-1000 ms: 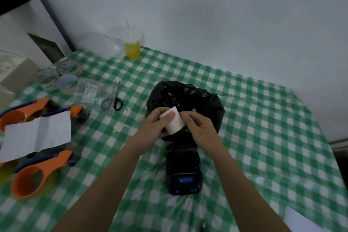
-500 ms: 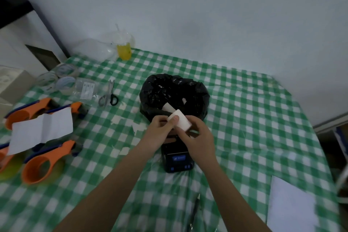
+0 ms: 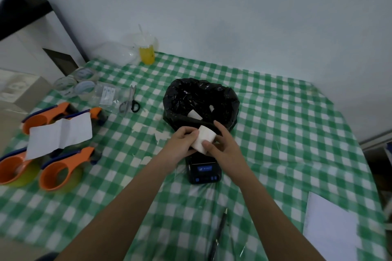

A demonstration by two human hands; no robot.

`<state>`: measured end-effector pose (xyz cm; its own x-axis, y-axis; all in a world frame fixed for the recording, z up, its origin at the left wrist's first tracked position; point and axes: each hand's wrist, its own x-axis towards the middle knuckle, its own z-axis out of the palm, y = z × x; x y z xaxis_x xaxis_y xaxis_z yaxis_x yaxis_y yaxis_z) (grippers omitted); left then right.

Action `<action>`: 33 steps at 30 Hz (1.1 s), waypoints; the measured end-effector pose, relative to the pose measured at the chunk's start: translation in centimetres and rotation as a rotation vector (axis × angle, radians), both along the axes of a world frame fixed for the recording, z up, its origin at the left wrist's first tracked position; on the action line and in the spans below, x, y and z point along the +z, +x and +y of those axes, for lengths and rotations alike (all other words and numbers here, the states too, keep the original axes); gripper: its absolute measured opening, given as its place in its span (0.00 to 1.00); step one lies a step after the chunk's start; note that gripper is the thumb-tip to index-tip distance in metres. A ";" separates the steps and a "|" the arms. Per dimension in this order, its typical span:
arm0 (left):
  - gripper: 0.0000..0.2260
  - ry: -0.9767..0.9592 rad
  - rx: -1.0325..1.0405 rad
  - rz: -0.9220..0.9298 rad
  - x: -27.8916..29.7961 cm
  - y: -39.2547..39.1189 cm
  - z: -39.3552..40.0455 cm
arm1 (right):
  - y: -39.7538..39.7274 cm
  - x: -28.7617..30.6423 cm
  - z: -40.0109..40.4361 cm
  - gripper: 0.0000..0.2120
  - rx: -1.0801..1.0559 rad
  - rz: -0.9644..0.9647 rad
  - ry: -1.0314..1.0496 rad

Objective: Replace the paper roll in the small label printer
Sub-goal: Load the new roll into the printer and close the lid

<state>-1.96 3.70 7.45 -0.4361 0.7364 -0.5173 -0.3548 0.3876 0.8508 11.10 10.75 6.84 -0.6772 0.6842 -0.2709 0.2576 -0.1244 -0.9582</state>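
A small white paper roll is held between both my hands, just above the far end of the black label printer. My left hand grips its left side with fingers curled. My right hand holds the right side, thumb on the front of the roll. The printer lies on the green checked tablecloth, and my hands hide its far part. Behind it stands a bin lined with a black bag, with two small white pieces inside.
Scissors, tape rolls and a clear packet lie at the back left. Orange tape dispensers and a white paper strip fill the left side. A pen lies near me; a white sheet sits at the right front.
The view has tilted up and pulled back. The roll has turned in my fingers and sits lower between my hands, still over the printer's far end.
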 end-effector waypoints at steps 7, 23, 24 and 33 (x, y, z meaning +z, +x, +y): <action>0.15 -0.046 -0.127 0.156 -1.3 0.0 -0.5 | -0.1 -1.7 -0.4 0.29 -0.066 0.013 -0.096; 0.13 -0.149 -0.032 0.042 -8.1 1.0 -0.1 | 0.0 -6.9 -0.3 0.14 -0.223 -0.207 0.025; 0.12 -0.169 -0.019 0.061 -8.4 1.0 -0.1 | -0.1 -7.1 -0.1 0.15 -0.202 -0.227 0.053; 0.08 -0.100 -0.149 0.529 -9.8 0.6 -0.9 | -1.2 -8.6 1.6 0.16 -0.090 -0.334 0.087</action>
